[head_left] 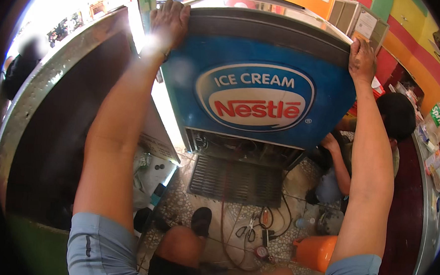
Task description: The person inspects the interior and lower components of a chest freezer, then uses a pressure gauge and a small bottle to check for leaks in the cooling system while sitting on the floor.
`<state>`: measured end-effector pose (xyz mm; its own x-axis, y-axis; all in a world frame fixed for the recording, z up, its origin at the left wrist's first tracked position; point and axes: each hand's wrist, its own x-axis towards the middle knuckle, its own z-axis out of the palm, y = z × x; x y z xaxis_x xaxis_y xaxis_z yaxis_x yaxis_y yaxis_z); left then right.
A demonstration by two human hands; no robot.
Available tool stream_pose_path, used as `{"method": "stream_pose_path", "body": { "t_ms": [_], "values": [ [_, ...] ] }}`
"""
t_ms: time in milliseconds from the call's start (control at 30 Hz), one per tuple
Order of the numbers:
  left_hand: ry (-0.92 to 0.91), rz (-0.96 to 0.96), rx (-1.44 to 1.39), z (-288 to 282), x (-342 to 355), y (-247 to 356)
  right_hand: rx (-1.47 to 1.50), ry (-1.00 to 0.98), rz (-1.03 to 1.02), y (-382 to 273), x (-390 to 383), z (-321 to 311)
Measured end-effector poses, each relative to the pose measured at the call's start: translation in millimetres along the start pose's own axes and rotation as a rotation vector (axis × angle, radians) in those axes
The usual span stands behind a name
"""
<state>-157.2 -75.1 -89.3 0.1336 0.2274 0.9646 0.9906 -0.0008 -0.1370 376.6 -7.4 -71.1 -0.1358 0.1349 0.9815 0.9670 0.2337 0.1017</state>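
Observation:
A blue chest freezer (pixel 265 54) with a dark top rim and a glass top stands in front of me. My left hand (pixel 170 24) is closed over its upper left corner. At the upper right corner, my right hand (pixel 362 60) grips the rim with its fingers curled over the edge. Below the blue front panel, the lower compartment (pixel 244 148) lies exposed, dark inside, with parts I cannot make out. A black slatted grille (pixel 235 179) rests on the floor before it.
Scissors (pixel 247 229), an orange-handled tool (pixel 265 217), a gauge (pixel 262 252) with a hose and an orange container (pixel 316 252) are on the tiled floor. A person (pixel 395 118) crouches at the freezer's right side. A cluttered counter (pixel 420 200) runs along the right; a dark panel (pixel 69 128) stands left.

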Motion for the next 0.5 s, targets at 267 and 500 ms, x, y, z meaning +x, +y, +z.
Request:
{"method": "stream_pose_path", "body": {
  "t_ms": [267,500],
  "values": [
    [0.109,0.016,-0.007,23,-16,-9,-0.006,0.015,-0.099,10,-10,8],
    [0.245,-0.054,-0.268,6,-62,17,-0.066,0.212,0.011,19,11,26]
  ]
}}
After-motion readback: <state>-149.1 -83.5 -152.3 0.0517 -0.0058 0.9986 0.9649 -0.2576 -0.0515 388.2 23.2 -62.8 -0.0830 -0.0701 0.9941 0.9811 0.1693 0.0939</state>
